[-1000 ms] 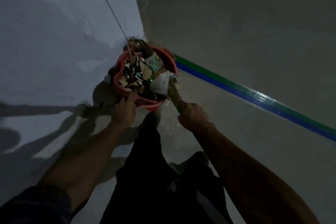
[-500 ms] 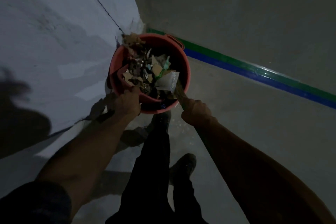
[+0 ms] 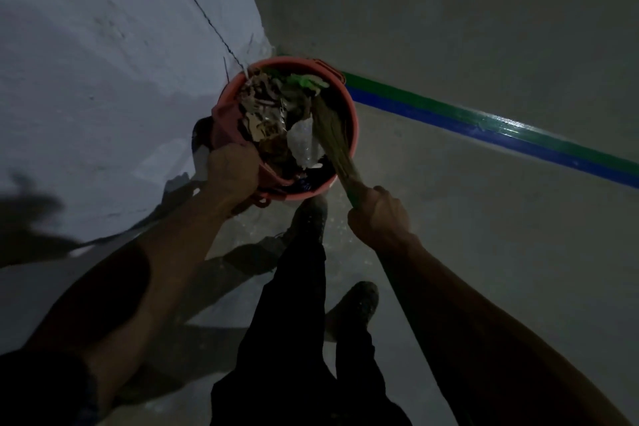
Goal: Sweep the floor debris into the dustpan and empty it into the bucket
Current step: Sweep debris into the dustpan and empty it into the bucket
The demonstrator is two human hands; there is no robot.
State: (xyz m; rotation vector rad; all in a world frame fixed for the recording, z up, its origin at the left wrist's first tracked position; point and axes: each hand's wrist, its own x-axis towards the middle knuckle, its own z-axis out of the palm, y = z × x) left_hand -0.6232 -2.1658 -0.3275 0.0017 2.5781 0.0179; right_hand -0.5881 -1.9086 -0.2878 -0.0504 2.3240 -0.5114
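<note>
A red bucket (image 3: 349,104) stands on the floor in the wall corner. It holds paper scraps, leaves and a clear plastic wrapper (image 3: 302,143). A red dustpan (image 3: 224,121) is tilted over the bucket's left rim, and my left hand (image 3: 233,169) grips it at the near side. My right hand (image 3: 378,216) grips the green handle of a straw broom. The broom's bristles (image 3: 332,133) reach into the bucket over the debris. How much debris lies on the dustpan rather than in the bucket is unclear.
Walls (image 3: 103,62) close in at the left and behind the bucket, and a green and blue stripe (image 3: 484,126) runs along the back wall's base. My legs and shoes (image 3: 309,218) stand just before the bucket. Bare concrete floor (image 3: 501,252) lies to the right.
The broom's bristles have pushed further into the bucket, across the debris. The view has shifted so that the bucket looks larger. Both hands keep their grips.
</note>
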